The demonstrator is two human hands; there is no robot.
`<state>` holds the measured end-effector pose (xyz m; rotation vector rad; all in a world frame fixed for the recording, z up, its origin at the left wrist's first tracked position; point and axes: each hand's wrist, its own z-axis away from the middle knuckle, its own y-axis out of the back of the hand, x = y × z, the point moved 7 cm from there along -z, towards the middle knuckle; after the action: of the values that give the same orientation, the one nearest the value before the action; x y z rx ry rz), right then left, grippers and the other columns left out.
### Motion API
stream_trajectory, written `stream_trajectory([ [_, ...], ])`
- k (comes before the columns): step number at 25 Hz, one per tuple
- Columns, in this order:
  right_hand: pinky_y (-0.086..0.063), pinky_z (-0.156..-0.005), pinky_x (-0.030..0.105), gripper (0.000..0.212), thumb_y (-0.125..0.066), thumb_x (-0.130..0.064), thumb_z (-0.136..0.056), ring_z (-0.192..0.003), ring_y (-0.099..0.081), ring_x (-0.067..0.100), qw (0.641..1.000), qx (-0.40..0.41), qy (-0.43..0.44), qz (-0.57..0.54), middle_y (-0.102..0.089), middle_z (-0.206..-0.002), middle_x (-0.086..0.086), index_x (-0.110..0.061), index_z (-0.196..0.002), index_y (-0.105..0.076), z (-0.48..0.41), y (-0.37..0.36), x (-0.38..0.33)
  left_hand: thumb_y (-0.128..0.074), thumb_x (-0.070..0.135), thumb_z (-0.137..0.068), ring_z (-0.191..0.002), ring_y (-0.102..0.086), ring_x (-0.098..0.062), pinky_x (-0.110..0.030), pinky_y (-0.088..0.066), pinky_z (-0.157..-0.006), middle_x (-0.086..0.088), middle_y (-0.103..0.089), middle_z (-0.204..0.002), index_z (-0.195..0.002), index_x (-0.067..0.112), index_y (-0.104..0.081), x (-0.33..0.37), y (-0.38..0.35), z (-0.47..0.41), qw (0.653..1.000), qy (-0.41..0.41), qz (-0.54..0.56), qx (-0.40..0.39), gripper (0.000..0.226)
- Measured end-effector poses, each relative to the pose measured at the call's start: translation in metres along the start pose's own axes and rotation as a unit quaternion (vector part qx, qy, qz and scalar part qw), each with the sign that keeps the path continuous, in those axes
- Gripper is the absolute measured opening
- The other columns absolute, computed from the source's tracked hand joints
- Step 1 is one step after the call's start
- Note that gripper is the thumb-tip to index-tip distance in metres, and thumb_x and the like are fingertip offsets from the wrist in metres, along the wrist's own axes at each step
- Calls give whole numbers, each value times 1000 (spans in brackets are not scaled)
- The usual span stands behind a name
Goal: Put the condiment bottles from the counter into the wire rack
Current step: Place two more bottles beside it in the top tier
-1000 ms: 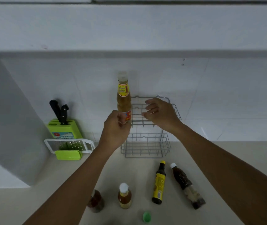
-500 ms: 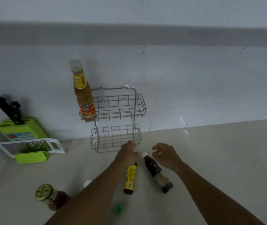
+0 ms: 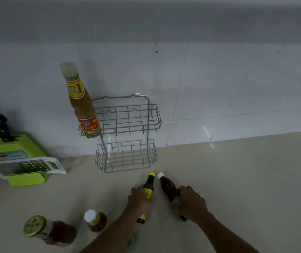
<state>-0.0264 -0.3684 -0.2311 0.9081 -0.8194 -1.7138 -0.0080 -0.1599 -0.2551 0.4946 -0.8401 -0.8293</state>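
Note:
A grey two-tier wire rack (image 3: 153,115) hangs on the tiled wall. A tall amber sauce bottle (image 3: 81,105) stands tilted in the left end of its upper tier; the lower tier holds nothing. On the counter in front lie two bottles. My left hand (image 3: 140,200) is closed over the yellow-capped, yellow-labelled bottle (image 3: 149,185). My right hand (image 3: 190,204) grips the white-capped dark bottle (image 3: 167,185). Both bottles still rest on the counter.
A jar with a gold lid (image 3: 49,230) and a small white-capped bottle (image 3: 96,220) stand at the front left. A green cap (image 3: 130,241) lies by my left forearm. At the left sit a green knife block (image 3: 14,148) and a grater (image 3: 27,166).
My hands left the amber bottle in the upper tier, dropped to the counter and closed on the two lying bottles. The view tilted down and right.

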Motion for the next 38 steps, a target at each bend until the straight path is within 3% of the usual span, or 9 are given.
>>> stream_trajectory([
  [5, -55, -79, 30, 36, -75, -39, -78, -90, -66, 13, 971, -13, 28, -237, -67, -105, -5, -29, -112, -68, 4, 8, 8, -66, 28, -81, -94, -66, -19, -42, -59, -87, -4, -64, -108, -120, 21, -46, 21, 30, 30, 981, -59, 184, -31, 44],
  [10, -60, -68, 26, 32, -81, -4, -81, -87, -76, 16, 859, 62, 127, -492, -78, -104, 5, -25, -104, -75, 36, 90, -35, -65, 15, -90, -78, -66, -17, -31, -55, -68, -3, -65, -95, -129, 30, -36, 58, 95, 83, 917, -158, 364, -32, 51],
  [14, -61, -80, 35, 32, -84, -16, -79, -98, -74, 18, 818, 121, 262, -497, -79, -107, -6, -28, -107, -74, 60, 191, -98, -68, 2, -85, -78, -72, -27, -41, -62, -67, -10, -71, -102, -125, 33, -51, 86, 186, 119, 854, -220, 471, 35, 53],
  [17, -59, -85, 28, 38, -84, -16, -80, -100, -73, 10, 796, 152, 315, -494, -78, -107, -7, -26, -114, -70, 60, 249, -142, -69, 27, -89, -86, -70, -26, -46, -60, -83, -7, -69, -104, -128, 29, -50, 103, 260, 116, 834, -246, 483, 101, 43],
  [21, -57, -94, 37, 53, -83, -8, -78, -109, -70, 14, 822, 182, 319, -435, -74, -114, -3, -22, -125, -62, 31, 282, -182, -47, 46, -99, -116, -59, -29, -50, -50, -102, -5, -58, -126, -143, 31, -33, 118, 321, 103, 853, -241, 405, 225, 48],
  [26, -57, -94, 36, 62, -84, -11, -75, -107, -69, 21, 868, 173, 302, -354, -72, -118, 4, -17, -131, -59, -2, 274, -203, -61, 13, -96, -108, -53, -15, -25, -44, -92, 2, -47, -115, -137, 9, -34, 126, 327, 103, 826, -321, 305, 349, 49],
  [30, -45, -70, 11, 57, -84, -9, -76, -93, -67, 12, 884, 144, 316, -315, -69, -104, -5, -17, -127, -62, -9, 265, -208, -71, 15, -89, -109, -57, -18, -30, -49, -97, -3, -53, -117, -130, 12, -38, 116, 311, 81, 836, -326, 267, 352, 53],
  [35, -50, -73, 18, 59, -85, -2, -72, -85, -65, 1, 884, 107, 353, -287, -70, -103, -4, -17, -125, -63, -8, 263, -220, -78, 17, -83, -109, -60, -19, -30, -51, -95, -5, -57, -117, -127, 14, -41, 105, 304, 74, 846, -311, 261, 347, 58],
  [38, -56, -83, 30, 55, -86, -4, -72, -94, -69, 12, 878, 88, 366, -296, -72, -108, -2, -17, -122, -66, -10, 261, -222, -78, 25, -84, -105, -62, -18, -30, -53, -90, 1, -58, -112, -126, 14, -44, 101, 306, 80, 854, -305, 242, 345, 56],
])
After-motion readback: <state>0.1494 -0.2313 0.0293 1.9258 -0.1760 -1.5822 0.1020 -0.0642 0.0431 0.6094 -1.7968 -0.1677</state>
